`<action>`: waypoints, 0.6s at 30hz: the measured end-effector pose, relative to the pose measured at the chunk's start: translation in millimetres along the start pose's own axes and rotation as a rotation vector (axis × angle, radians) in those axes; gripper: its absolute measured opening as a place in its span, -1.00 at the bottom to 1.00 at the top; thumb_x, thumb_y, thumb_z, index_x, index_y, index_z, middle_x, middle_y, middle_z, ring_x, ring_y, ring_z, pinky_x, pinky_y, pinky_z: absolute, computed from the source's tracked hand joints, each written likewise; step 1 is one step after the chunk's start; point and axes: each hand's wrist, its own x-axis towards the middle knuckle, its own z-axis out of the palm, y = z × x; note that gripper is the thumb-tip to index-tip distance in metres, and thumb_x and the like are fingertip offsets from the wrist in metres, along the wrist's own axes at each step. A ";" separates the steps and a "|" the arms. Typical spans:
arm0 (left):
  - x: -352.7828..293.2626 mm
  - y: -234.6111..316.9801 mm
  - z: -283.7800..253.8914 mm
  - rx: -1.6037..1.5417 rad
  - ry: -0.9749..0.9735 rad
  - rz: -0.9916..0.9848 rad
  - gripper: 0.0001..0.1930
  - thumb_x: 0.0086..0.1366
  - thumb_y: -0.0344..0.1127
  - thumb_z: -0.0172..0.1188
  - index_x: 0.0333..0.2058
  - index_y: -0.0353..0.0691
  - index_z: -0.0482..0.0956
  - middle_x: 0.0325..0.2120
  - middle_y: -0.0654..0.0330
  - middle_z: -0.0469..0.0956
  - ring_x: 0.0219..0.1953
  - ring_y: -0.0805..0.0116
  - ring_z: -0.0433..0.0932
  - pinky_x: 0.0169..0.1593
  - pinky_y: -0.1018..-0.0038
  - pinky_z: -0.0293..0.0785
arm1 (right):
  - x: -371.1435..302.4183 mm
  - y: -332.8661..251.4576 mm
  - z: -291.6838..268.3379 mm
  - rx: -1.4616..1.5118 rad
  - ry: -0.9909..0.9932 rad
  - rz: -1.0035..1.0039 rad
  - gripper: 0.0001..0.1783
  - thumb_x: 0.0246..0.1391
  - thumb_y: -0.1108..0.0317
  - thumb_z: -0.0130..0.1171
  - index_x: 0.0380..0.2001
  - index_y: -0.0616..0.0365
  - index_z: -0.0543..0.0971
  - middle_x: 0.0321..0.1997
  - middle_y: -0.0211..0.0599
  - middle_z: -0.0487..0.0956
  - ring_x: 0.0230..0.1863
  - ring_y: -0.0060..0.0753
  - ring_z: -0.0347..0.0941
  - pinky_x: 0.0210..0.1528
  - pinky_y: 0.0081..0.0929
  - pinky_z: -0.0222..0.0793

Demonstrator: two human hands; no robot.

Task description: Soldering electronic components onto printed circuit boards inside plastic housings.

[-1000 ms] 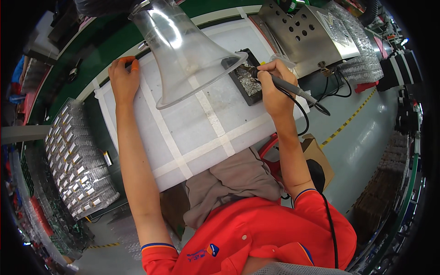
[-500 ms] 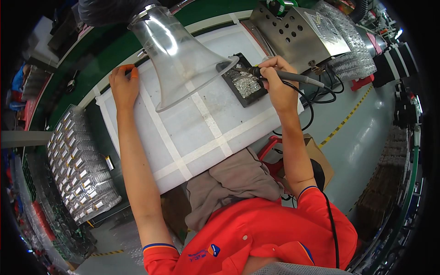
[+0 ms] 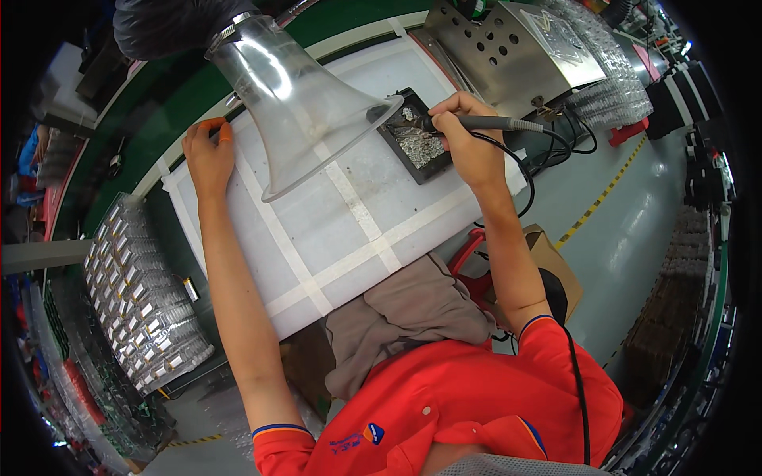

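Observation:
In my right hand (image 3: 473,151) is a soldering iron (image 3: 486,123), gripped like a pen near its front end. Its tip points left over a black tray (image 3: 432,168) of silvery metal shavings or solder bits (image 3: 418,147); exact contact is hard to see. My left hand (image 3: 209,159) rests at the far left edge of the white work board (image 3: 317,246), wearing orange finger covers. Its thumb and forefinger are bent with a gap between them, and nothing shows in them. Between the hands hangs a clear fume funnel (image 3: 309,103).
A perforated metal box (image 3: 496,55) stands behind the tray, with bubble wrap (image 3: 611,87) beside it. Cables loop right of my right hand. On the left are stacked clear trays of small silvery parts (image 3: 143,301), with one loose part (image 3: 191,289) nearby. Grey cloth (image 3: 405,317) covers my lap.
The soldering iron has swung to lie more level, its tip shifting slightly left over the tray. My left hand stays at the board edge, its thumb and forefinger a little further apart.

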 end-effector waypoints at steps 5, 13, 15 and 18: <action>-0.9 1.2 1.1 0.018 0.021 0.004 -0.77 0.19 -0.34 0.14 -0.24 -0.34 0.64 -0.09 0.02 0.52 0.02 0.05 0.38 0.18 0.31 0.28 | 1.3 1.8 -1.2 -0.026 -0.025 0.010 -0.91 -0.03 0.47 0.10 -0.46 0.27 0.55 -0.64 -0.50 0.44 -0.63 -0.77 0.26 -0.56 -0.70 0.14; 0.1 1.3 0.8 0.002 0.008 -0.008 -0.77 0.19 -0.34 0.15 -0.24 -0.33 0.65 -0.12 0.05 0.53 0.00 0.08 0.38 0.18 0.33 0.28 | 1.1 0.2 -7.1 0.118 0.022 -0.007 -0.93 0.01 0.49 0.08 -0.46 0.24 0.54 -0.63 -0.56 0.42 -0.64 -0.82 0.22 -0.61 -0.78 0.05; -0.9 2.2 1.2 -0.002 0.016 -0.024 -0.77 0.19 -0.34 0.15 -0.24 -0.32 0.65 -0.12 0.05 0.53 0.01 0.08 0.38 0.18 0.33 0.27 | 0.3 -0.9 -7.8 0.145 0.030 0.005 -0.93 0.01 0.50 0.07 -0.46 0.22 0.54 -0.62 -0.58 0.40 -0.64 -0.85 0.20 -0.64 -0.80 0.01; -0.8 2.1 0.9 -0.002 0.021 -0.029 -0.77 0.19 -0.33 0.15 -0.24 -0.32 0.65 -0.12 0.05 0.53 0.01 0.08 0.38 0.18 0.33 0.27 | 0.6 -1.3 -8.0 0.203 0.054 0.072 -0.92 0.03 0.49 0.07 -0.46 0.19 0.55 -0.62 -0.59 0.39 -0.66 -0.87 0.17 -0.67 -0.82 -0.05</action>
